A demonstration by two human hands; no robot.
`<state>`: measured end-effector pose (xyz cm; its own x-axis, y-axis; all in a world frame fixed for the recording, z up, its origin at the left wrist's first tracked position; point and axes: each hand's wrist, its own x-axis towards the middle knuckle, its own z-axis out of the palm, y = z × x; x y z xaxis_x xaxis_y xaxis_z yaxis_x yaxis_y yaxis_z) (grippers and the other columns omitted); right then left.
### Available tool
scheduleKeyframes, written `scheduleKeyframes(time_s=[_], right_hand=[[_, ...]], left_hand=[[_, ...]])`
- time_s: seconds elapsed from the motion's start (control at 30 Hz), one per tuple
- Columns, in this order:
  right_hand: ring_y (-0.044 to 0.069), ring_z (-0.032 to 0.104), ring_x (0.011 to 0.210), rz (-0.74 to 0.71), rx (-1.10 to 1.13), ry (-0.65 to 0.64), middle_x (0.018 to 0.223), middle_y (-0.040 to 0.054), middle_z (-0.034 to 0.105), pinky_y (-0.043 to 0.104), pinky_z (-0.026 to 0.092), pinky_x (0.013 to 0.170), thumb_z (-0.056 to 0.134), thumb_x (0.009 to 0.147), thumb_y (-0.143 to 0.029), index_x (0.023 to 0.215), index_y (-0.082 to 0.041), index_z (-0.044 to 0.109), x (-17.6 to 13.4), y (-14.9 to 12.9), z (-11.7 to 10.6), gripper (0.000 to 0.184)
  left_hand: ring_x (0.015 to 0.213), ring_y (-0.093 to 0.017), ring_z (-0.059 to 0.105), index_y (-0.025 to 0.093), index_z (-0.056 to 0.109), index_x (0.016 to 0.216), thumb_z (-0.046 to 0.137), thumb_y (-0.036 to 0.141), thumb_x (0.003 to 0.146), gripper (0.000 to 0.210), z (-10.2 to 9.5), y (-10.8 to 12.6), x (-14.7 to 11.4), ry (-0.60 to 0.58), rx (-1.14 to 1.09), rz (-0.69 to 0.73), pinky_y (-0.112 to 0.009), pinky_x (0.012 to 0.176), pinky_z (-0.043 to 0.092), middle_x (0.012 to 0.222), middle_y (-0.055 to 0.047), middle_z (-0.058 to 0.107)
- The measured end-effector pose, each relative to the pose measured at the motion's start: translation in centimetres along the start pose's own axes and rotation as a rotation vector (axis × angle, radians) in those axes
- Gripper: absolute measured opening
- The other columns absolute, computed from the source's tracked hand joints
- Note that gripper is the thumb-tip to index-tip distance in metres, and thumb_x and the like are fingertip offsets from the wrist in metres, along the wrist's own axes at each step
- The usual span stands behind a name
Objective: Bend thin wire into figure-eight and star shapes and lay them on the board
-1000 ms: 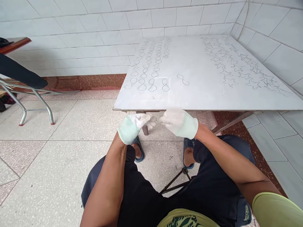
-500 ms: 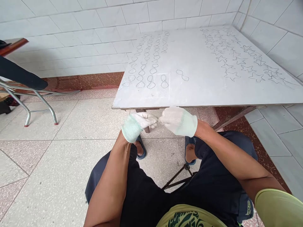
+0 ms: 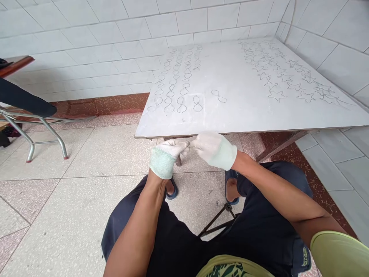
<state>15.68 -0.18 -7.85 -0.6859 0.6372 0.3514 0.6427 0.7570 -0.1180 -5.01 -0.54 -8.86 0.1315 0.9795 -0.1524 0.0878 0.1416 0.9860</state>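
My left hand (image 3: 167, 154) and my right hand (image 3: 215, 150), both in white gloves, meet fingertip to fingertip just below the front edge of the white table (image 3: 245, 115). They pinch a thin wire piece (image 3: 189, 145), barely visible between the fingers. On the table lie rows of figure-eight wire loops (image 3: 181, 104) at the left. One loop (image 3: 218, 96) lies apart from them. Several wire stars (image 3: 276, 94) lie at the right.
I sit with my knees under the table edge, feet in blue sandals (image 3: 172, 190). A metal folding frame (image 3: 46, 130) with a dark cushion (image 3: 25, 102) stands at the left. Tiled walls close the back and the right side. Stool legs (image 3: 216, 221) show between my legs.
My hands have come together: a second ago the fingertips were slightly apart with a wire loop showing between them, now they touch. The view has shifted slightly.
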Motion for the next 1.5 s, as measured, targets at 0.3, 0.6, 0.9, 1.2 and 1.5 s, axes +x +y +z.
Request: scheduleKeyframes(time_s=[0.3,0.6,0.9,1.2,1.5], right_hand=[[0.02,0.055,0.077,-0.02,-0.018,-0.024,0.084,0.007,0.07,0.035,0.029,0.072,0.044,0.111,-0.021,0.104,-0.014,0.077,0.0,0.1,0.4,0.034],[0.02,0.058,0.075,-0.1,-0.09,-0.119,0.08,0.0076,0.071,0.035,0.03,0.071,0.051,0.105,-0.015,0.097,-0.015,0.079,0.4,0.3,-0.1,0.029],[0.019,0.054,0.075,0.052,-0.077,0.0,0.079,0.0065,0.071,0.036,0.029,0.073,0.048,0.108,-0.021,0.082,-0.017,0.079,-0.4,0.2,-0.4,0.04],[0.022,0.058,0.077,0.061,-0.132,0.077,0.078,0.008,0.072,0.037,0.033,0.075,0.054,0.102,-0.018,0.081,-0.017,0.077,-0.5,-0.1,1.1,0.031],[0.021,0.06,0.077,0.138,-0.159,0.09,0.074,0.0079,0.07,0.037,0.033,0.074,0.054,0.101,-0.017,0.077,-0.016,0.075,-0.3,-0.8,1.1,0.032]], left_hand=[[0.057,-0.016,0.062,0.016,0.076,0.079,0.081,0.042,0.073,0.027,-0.5,0.5,-0.2,0.01,0.004,0.003,-0.028,0.051,0.047,0.071,-0.005,0.075],[0.059,-0.018,0.063,0.019,0.071,0.07,0.076,0.047,0.076,0.029,-0.6,0.3,-0.3,-0.109,0.078,-0.02,-0.029,0.052,0.045,0.067,-0.006,0.071],[0.059,-0.016,0.061,0.017,0.071,0.07,0.078,0.05,0.073,0.034,-1.5,1.1,-0.3,-0.093,0.159,0.045,-0.027,0.053,0.047,0.067,-0.006,0.07],[0.061,-0.019,0.064,0.018,0.071,0.068,0.077,0.052,0.07,0.035,-1.3,1.8,-0.2,-0.092,0.22,0.017,-0.029,0.055,0.052,0.07,-0.008,0.074],[0.057,-0.017,0.063,0.018,0.074,0.07,0.079,0.047,0.071,0.03,-1.6,1.7,-0.2,-0.124,0.232,0.009,-0.028,0.053,0.05,0.069,-0.006,0.073]])
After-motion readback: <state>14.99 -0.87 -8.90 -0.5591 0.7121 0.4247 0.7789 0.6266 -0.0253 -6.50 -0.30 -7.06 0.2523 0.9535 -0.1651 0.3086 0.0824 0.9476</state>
